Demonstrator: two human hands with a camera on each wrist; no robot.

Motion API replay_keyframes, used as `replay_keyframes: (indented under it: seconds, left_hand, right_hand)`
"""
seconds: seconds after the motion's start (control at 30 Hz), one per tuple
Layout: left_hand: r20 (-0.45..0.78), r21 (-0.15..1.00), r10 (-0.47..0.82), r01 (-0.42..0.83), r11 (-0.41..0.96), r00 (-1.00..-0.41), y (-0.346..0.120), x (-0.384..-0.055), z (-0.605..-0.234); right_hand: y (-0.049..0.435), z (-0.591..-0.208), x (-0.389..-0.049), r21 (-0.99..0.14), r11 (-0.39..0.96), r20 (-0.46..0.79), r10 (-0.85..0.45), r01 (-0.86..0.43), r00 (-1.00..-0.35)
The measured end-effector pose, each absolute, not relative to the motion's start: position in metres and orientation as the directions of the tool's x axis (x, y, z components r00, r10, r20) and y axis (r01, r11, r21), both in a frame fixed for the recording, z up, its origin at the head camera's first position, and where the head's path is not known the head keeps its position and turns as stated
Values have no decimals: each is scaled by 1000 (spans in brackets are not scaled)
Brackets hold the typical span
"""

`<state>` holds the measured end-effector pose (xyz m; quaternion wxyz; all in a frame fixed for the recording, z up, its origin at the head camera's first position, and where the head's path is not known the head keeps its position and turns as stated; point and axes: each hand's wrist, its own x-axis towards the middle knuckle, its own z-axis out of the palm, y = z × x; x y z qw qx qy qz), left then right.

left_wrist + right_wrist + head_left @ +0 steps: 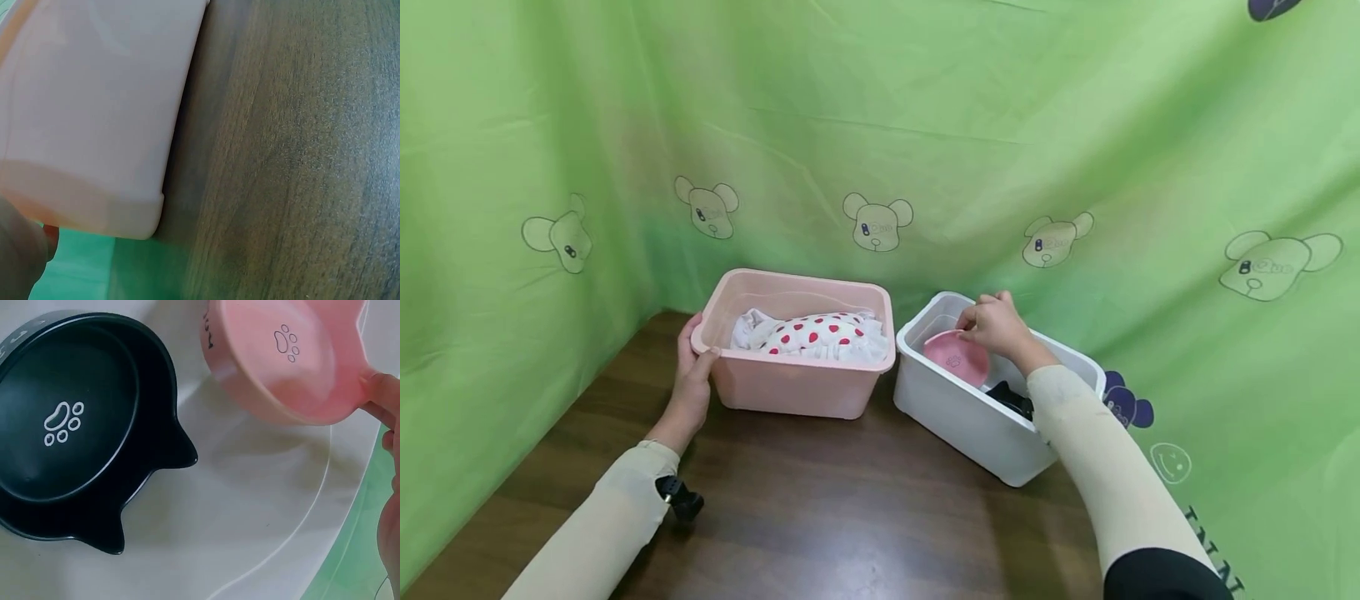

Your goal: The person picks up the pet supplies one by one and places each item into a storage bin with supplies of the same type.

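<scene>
My right hand [998, 327] pinches the rim of a pink pet bowl [957, 357] inside the white bin [970, 433]. In the right wrist view the pink bowl [294, 356] has a paw print and a pointed ear on its rim, with thumb and fingers at its edge. A black cat-eared pet bowl [75, 425] lies beside it in the bin, mostly hidden in the head view. My left hand [691, 383] grips the left end of the pink bin [790, 387], thumb over the rim. In that bin lies white cloth with red spots [816, 335].
Both bins stand side by side on a dark wooden table [820, 500], their near corners close together. A green curtain [880, 125] with bear-head prints hangs behind and along the sides. A small black device [679, 498] is on the left wrist.
</scene>
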<state>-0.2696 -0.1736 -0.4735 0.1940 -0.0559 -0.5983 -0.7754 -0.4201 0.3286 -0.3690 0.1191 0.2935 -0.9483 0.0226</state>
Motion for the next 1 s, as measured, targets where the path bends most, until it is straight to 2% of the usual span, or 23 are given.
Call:
replay_keyframes:
  seconds: [0.13,0.37,1.0]
  left_hand:
    - [326,898,-256,383,-216,-910,-176,-269,-473]
    - [325,896,-240,379,-233,-915,-172,-272,-475]
    - [337,894,-237,388,-223,-911,-175,-270,-475]
  right_hand:
    - [324,-365,-422,40,816,258,-566,-577,-783]
    - [331,-366,-417,33,845,215,-527,-533,-822]
    - [333,-380,-419,35,838,166,-542,-544,-824]
